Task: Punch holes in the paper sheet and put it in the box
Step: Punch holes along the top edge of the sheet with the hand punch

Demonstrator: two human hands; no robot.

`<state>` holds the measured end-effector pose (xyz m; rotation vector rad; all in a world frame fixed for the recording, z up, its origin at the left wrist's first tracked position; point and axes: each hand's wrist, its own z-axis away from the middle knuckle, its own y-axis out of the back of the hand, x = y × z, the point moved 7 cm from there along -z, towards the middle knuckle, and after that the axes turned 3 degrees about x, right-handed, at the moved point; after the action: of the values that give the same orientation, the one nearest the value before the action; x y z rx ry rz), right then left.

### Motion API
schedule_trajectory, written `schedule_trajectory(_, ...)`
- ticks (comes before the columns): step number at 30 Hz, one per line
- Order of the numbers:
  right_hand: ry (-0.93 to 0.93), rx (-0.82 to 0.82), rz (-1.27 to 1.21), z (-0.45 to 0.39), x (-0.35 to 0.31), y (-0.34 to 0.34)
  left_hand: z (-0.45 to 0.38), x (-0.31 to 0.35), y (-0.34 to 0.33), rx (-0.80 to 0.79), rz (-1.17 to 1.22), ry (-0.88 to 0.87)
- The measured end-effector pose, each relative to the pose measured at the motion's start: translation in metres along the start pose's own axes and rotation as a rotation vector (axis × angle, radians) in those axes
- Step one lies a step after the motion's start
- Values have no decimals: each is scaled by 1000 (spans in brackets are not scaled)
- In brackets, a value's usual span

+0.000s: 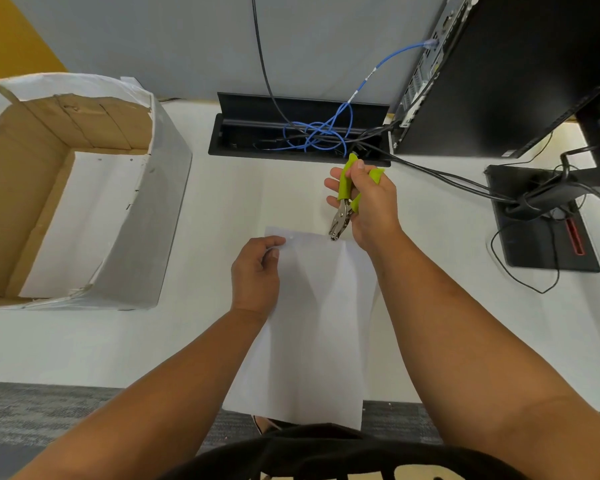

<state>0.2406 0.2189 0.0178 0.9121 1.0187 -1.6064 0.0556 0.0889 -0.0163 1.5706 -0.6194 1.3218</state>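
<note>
A white paper sheet [312, 327] is held up over the near edge of the white desk, its lower end hanging past the desk edge. My left hand [255, 275] pinches its upper left part, just below a small punched hole near the top edge. My right hand [368, 202] grips a hand punch [343, 206] with lime-green handles, its metal jaws set on the sheet's top edge to the right of the hole. An open cardboard box [146, 216], white outside and brown inside, stands at the left with white sheets lying on its bottom.
A black cable tray [243, 133] with tangled blue and black cables is sunk into the desk behind the paper. A black computer case [499, 81] and a monitor stand base [534, 244] with trailing cables occupy the right side. Grey carpet lies below the desk edge.
</note>
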Motion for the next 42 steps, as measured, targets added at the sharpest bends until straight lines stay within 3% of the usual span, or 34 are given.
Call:
schedule_trajectory(13, 1, -46, 115, 8, 6, -14, 3, 5, -3, 30, -24, -25)
schedule_trajectory(32, -1, 95, -55, 12, 5, -15, 10, 11, 2, 26, 70, -1)
schedule_trajectory(42, 61, 94, -56, 17, -1, -17, 11, 10, 2, 18, 46, -17)
